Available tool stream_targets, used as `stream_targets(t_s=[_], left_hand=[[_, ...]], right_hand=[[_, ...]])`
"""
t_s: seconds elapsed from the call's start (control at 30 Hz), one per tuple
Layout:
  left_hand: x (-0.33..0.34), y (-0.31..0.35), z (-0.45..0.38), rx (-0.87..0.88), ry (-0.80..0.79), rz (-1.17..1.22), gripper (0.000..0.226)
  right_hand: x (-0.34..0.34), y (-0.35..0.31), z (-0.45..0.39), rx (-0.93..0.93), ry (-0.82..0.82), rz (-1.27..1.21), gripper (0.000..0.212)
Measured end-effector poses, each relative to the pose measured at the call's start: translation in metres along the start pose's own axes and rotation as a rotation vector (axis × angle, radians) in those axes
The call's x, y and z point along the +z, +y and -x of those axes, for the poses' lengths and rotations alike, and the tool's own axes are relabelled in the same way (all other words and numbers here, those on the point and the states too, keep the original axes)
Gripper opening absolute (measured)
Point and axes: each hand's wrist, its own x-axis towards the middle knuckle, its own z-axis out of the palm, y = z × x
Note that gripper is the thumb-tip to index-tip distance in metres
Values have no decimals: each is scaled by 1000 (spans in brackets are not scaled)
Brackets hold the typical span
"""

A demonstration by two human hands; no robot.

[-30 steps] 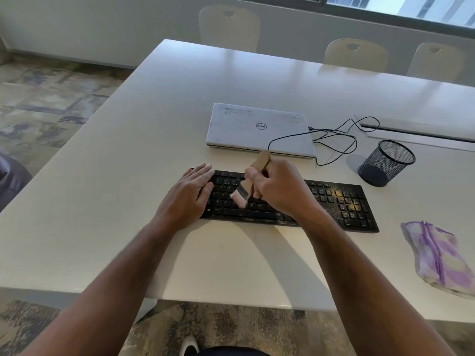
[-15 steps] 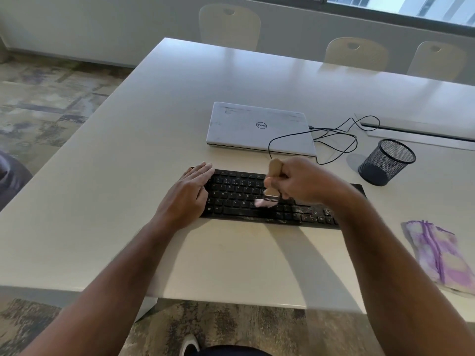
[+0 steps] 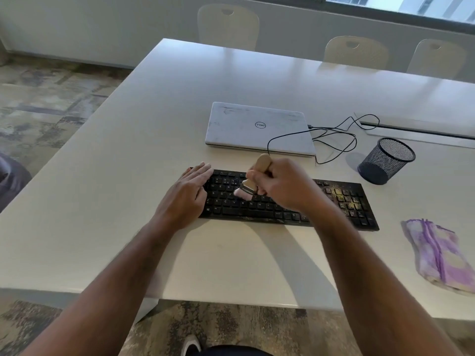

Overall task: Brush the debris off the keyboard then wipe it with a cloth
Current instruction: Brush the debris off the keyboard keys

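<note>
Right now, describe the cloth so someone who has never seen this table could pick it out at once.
Start at the white table and find the black keyboard near its front edge. Go past the keyboard's right end, toward the table's right front edge: the cloth lies there, folded and untouched by either hand. It is the only soft thing there, pale with purple stripes, unlike the black mesh cup behind it.

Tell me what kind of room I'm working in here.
Most likely an office meeting room. A long white table has matching chairs lined along its far side under a window, and on it sit a closed laptop, a mesh pen cup and a keyboard.
</note>
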Motion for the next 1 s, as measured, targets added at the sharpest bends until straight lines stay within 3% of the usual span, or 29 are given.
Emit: stream_targets(t_s=[0.2, 0.37, 0.53, 0.87, 0.93, 1.0], left_hand=[[-1, 2, 1, 2, 7, 2, 63], [-1, 1, 0, 4, 7, -1, 63], [-1, 2, 0, 8, 5, -14, 63], [-2, 3, 1, -1, 2, 1, 63], [-2, 3, 0, 2, 0, 2, 63], [-1, 3, 0, 2, 0, 3, 63]], right_hand=[[3, 0, 0, 43, -112, 107, 37], [2, -6, -5, -61, -106, -32, 22], [21, -9, -9, -83, -196, -57, 22], [-39, -9, 8, 155, -262, 608, 35], [-43, -12, 12, 124, -244, 516, 34], [-35, -15, 10, 29, -181, 262, 30]])
